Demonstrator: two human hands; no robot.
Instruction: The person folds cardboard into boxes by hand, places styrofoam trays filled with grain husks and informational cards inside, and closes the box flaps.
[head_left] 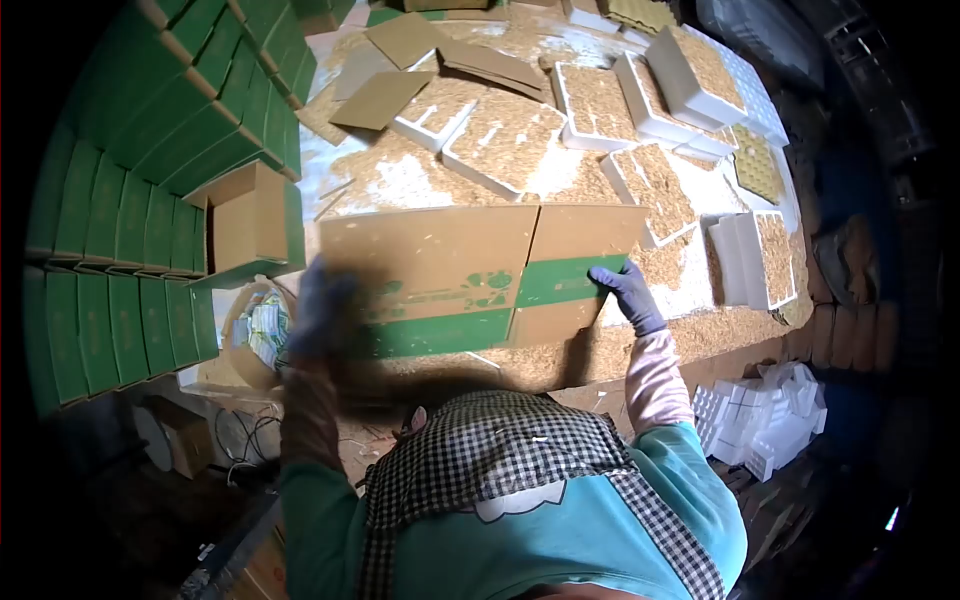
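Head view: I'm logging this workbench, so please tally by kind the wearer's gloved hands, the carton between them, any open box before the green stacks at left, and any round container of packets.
Gloved left hand and right hand: 2
Carton: 1
Open box: 1
Round container: 1
Total: 5

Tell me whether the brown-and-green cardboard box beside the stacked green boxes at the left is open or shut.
Open: the brown-and-green cardboard box has an uncovered mouth, with plain brown inner walls in view.

Brown shavings and white trays lie on the table.
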